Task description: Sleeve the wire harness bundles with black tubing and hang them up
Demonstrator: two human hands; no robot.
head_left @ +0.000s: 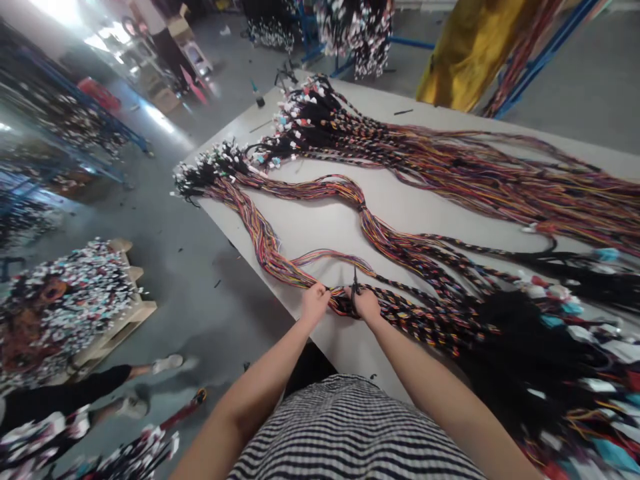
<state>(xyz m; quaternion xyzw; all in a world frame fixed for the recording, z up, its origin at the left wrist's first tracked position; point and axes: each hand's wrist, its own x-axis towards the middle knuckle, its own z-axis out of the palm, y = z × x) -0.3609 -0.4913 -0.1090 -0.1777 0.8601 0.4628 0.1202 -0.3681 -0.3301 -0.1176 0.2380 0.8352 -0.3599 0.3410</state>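
Both hands work at the near edge of a white table [330,227], on a thick harness of multicoloured wires [270,250]. My left hand [315,303] grips the bundle from the left, and my right hand [367,305] grips it a short way to the right. A thin black tie or strip [355,283] sticks up between them. Its exact kind is too small to tell. A second wire harness [450,173] spreads across the far side of the table, with black-sheathed ends and small white connectors [305,120] at its far-left end.
Dense black and coloured wire ends [530,353] crowd the table's right side. Past the left edge, a wooden pallet [135,313] carries piled harnesses on the grey floor [200,280]. A person's leg [167,363] shows at lower left. Blue racks [540,53] hang with wires behind the table.
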